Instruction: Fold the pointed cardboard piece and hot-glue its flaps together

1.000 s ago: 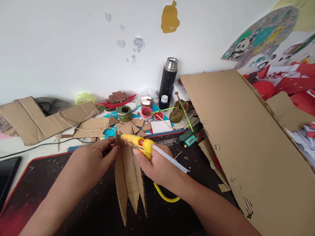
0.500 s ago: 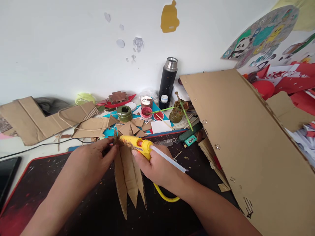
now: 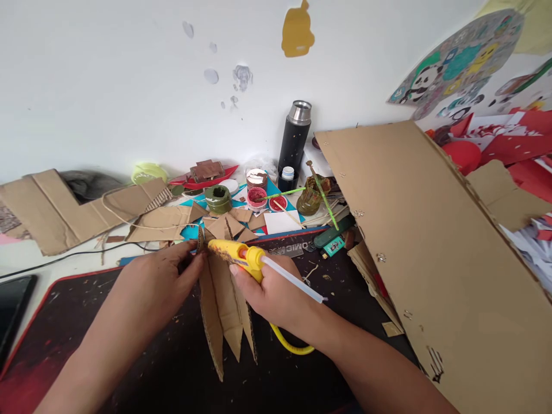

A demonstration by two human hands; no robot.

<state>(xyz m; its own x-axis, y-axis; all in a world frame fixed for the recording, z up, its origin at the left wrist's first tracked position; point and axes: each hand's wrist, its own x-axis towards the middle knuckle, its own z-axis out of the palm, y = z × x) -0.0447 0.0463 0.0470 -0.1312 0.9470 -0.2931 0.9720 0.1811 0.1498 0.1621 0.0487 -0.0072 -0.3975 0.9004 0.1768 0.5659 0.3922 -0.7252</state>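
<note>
My left hand (image 3: 161, 276) pinches the left edge of a folded cardboard piece (image 3: 226, 305) near its far end. Pointed tips of the piece reach down toward me over the dark mat. In my right hand (image 3: 271, 290) is a yellow glue gun (image 3: 235, 253), gripped by its handle. A long translucent glue stick (image 3: 293, 279) sticks out of its back. The gun's nozzle points left at the cardboard's upper end, close to my left fingers; whether it touches is hidden. A yellow cord (image 3: 291, 342) curves out below my right wrist.
A big cardboard sheet (image 3: 422, 241) leans along the right side. Behind the mat (image 3: 142, 356) stand paint jars (image 3: 218, 198), a black thermos (image 3: 294, 141) and cardboard scraps (image 3: 159, 223). A teal lighter (image 3: 333, 247) lies near the sheet. At the left edge is a dark flat device (image 3: 15, 310).
Both hands, the cardboard piece and the glue gun have shifted very slightly left. My grips stay the same.
</note>
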